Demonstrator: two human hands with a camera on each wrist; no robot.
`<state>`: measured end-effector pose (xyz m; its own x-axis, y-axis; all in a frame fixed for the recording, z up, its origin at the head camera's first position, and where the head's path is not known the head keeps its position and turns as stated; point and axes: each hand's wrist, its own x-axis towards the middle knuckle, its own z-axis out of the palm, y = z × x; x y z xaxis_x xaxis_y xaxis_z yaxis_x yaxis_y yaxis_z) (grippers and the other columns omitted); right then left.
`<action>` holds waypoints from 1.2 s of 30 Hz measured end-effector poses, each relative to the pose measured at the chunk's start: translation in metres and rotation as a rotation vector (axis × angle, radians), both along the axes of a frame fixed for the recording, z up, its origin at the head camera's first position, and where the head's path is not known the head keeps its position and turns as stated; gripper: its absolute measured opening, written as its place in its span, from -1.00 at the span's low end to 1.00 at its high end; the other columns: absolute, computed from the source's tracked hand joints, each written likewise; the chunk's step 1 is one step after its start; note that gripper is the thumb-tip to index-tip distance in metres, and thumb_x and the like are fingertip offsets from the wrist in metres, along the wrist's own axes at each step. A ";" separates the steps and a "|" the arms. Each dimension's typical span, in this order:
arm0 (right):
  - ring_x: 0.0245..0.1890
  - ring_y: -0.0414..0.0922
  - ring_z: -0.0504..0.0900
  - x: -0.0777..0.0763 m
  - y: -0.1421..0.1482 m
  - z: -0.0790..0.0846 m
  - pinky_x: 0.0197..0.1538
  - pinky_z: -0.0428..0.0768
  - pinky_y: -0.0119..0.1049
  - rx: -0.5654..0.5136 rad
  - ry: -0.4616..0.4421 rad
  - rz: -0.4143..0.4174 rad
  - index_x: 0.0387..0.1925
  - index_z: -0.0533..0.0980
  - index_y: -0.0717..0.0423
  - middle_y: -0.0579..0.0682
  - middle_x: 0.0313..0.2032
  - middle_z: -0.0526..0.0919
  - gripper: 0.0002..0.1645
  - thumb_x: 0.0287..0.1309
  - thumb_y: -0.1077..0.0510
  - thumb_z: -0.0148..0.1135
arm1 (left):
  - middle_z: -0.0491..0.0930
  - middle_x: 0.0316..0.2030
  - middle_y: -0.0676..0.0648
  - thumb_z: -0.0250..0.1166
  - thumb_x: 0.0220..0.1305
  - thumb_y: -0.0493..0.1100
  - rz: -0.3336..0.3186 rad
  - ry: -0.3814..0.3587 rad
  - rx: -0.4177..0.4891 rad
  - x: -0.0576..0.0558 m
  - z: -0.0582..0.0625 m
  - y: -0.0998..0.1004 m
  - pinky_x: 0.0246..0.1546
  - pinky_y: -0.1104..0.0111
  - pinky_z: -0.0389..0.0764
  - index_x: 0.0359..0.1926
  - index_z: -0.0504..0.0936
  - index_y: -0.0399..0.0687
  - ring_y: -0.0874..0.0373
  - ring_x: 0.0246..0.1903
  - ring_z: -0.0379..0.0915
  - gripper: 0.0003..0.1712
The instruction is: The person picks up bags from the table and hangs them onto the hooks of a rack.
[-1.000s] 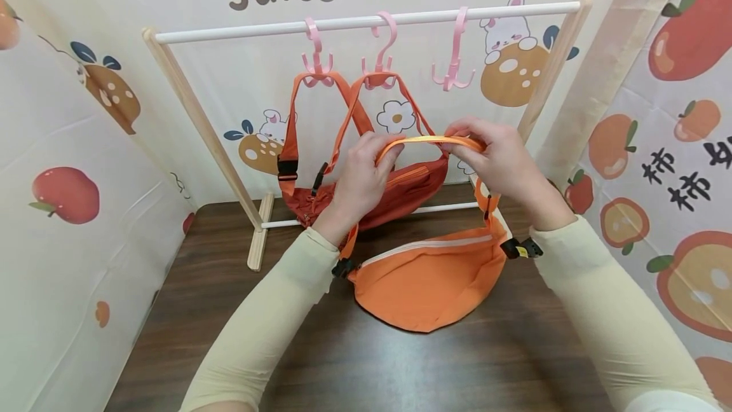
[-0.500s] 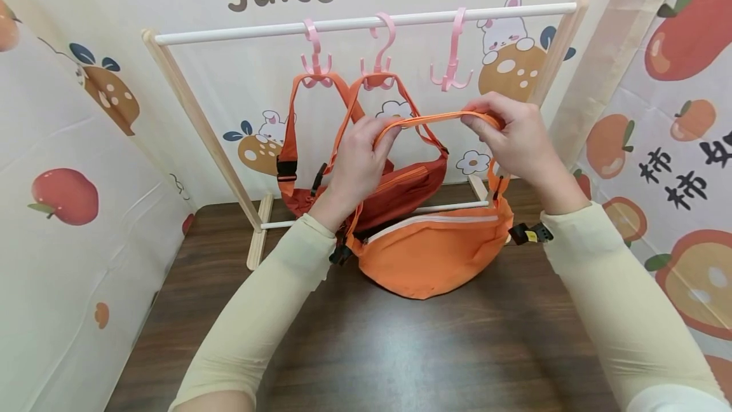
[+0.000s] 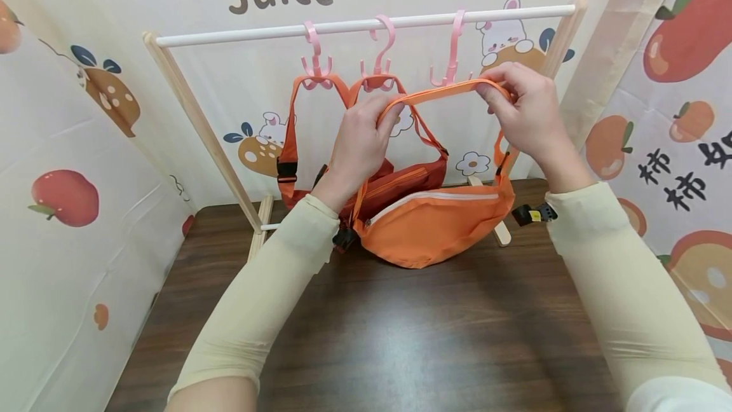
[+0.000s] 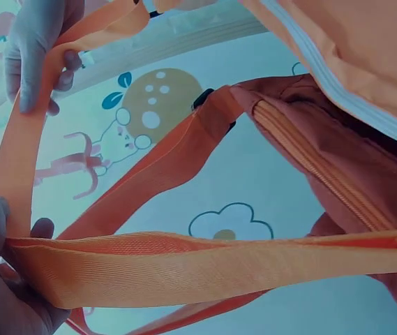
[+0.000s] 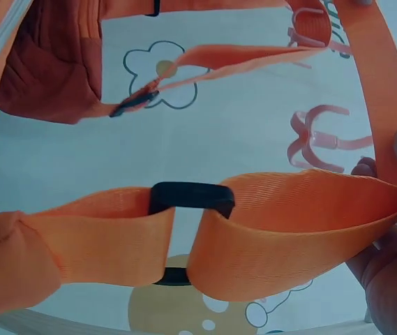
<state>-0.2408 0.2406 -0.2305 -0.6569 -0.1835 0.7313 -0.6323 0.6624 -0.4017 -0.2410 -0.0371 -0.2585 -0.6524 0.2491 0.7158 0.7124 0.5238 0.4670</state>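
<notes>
An orange waist bag (image 3: 434,224) with a white zip hangs from its strap (image 3: 443,91), which both hands stretch between them in front of the rack. My left hand (image 3: 361,138) pinches the strap's left part. On the right side my right hand (image 3: 526,107) pinches it, level with the rightmost pink hook (image 3: 452,65), which bears nothing. A black slider (image 5: 191,197) sits on the strap in the right wrist view. Behind, red-orange bags (image 3: 400,180) hang by their straps from the left pink hook (image 3: 316,68) and the middle pink hook (image 3: 380,68).
The hooks hang on the white rail (image 3: 246,34) of a rack with wooden legs (image 3: 194,119). Dark wood tabletop (image 3: 400,336) lies beneath. Printed cloth walls (image 3: 68,272) enclose the back and sides. A black buckle (image 3: 534,213) dangles by the right wrist.
Both hands have risen and spread apart, the right one moving further up and right. The orange waist bag has risen and moved back toward the rack, with its strap stretched longer between the hands.
</notes>
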 end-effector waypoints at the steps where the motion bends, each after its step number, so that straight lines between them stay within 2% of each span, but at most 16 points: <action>1: -0.43 -0.22 0.52 -0.002 0.000 0.002 -0.37 0.44 -0.40 -0.004 -0.003 -0.008 0.08 0.69 0.22 -0.16 -0.27 0.59 -0.68 0.51 0.07 0.30 | 0.71 -0.26 -0.04 0.24 0.60 -0.04 0.003 -0.003 0.000 -0.001 0.002 0.001 -0.28 0.33 0.53 0.11 0.77 -0.13 0.16 -0.25 0.59 -0.68; 5: -0.41 -0.18 0.50 -0.007 0.000 0.008 -0.35 0.45 -0.39 -0.015 -0.024 -0.045 0.11 0.68 0.21 -0.19 -0.22 0.58 -0.63 0.54 0.02 0.25 | 0.68 -0.27 -0.03 0.25 0.60 -0.06 0.021 -0.031 -0.004 -0.004 0.009 0.005 -0.30 0.34 0.52 0.13 0.75 -0.12 0.17 -0.26 0.57 -0.69; 10: -0.34 -0.17 0.52 -0.014 0.001 0.015 -0.29 0.47 -0.38 -0.022 -0.063 -0.078 0.14 0.68 0.19 -0.07 -0.14 0.62 -0.59 0.56 -0.03 0.21 | 0.64 -0.23 0.00 0.21 0.62 0.00 0.058 -0.077 -0.008 -0.006 0.016 0.010 -0.25 0.41 0.55 0.18 0.73 -0.07 0.21 -0.28 0.55 -0.65; 14: -0.32 -0.15 0.52 -0.018 0.001 0.020 -0.27 0.48 -0.37 -0.028 -0.095 -0.090 0.16 0.66 0.20 -0.02 -0.12 0.60 -0.54 0.58 -0.07 0.17 | 0.63 -0.22 -0.02 0.20 0.63 0.00 0.079 -0.083 0.004 -0.009 0.019 0.014 -0.23 0.41 0.56 0.19 0.73 -0.10 0.20 -0.30 0.56 -0.63; 18: -0.34 -0.15 0.54 -0.025 0.002 0.023 -0.28 0.48 -0.35 -0.036 -0.120 -0.089 0.16 0.65 0.18 -0.07 -0.17 0.59 -0.54 0.59 -0.08 0.16 | 0.59 -0.30 -0.03 0.18 0.64 -0.01 0.099 -0.077 0.002 -0.013 0.020 0.017 -0.23 0.36 0.51 0.19 0.73 -0.11 0.14 -0.32 0.49 -0.63; 24: -0.35 -0.15 0.52 -0.036 0.005 0.021 -0.29 0.46 -0.34 -0.039 -0.145 -0.090 0.14 0.65 0.19 -0.09 -0.20 0.57 -0.56 0.59 -0.07 0.16 | 0.67 -0.22 -0.03 0.18 0.64 0.02 0.130 -0.083 -0.028 -0.020 0.020 0.023 -0.20 0.36 0.44 0.23 0.73 -0.09 0.12 -0.28 0.41 -0.60; 31: -0.33 -0.11 0.50 -0.043 0.009 0.017 -0.40 0.44 -0.39 -0.048 -0.204 -0.098 0.16 0.64 0.15 -0.03 -0.19 0.56 -0.57 0.59 -0.08 0.15 | 0.64 -0.27 -0.02 0.16 0.65 0.03 0.143 -0.134 -0.031 -0.025 0.018 0.027 -0.30 0.35 0.40 0.26 0.71 -0.06 0.10 -0.36 0.37 -0.59; 36: -0.30 -0.09 0.51 -0.046 0.011 0.013 -0.39 0.45 -0.37 -0.055 -0.243 -0.098 0.18 0.63 0.12 -0.01 -0.20 0.59 -0.57 0.60 -0.09 0.13 | 0.60 -0.32 -0.02 0.16 0.65 0.03 0.146 -0.158 -0.035 -0.027 0.015 0.030 -0.38 0.37 0.38 0.25 0.70 -0.06 0.10 -0.42 0.35 -0.60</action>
<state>-0.2872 0.2514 -0.2179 -0.8270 -0.0747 0.5573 -0.4469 0.6889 -0.5708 -0.2680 -0.0076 -0.2435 -0.7869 0.1663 0.5943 0.5470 0.6337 0.5470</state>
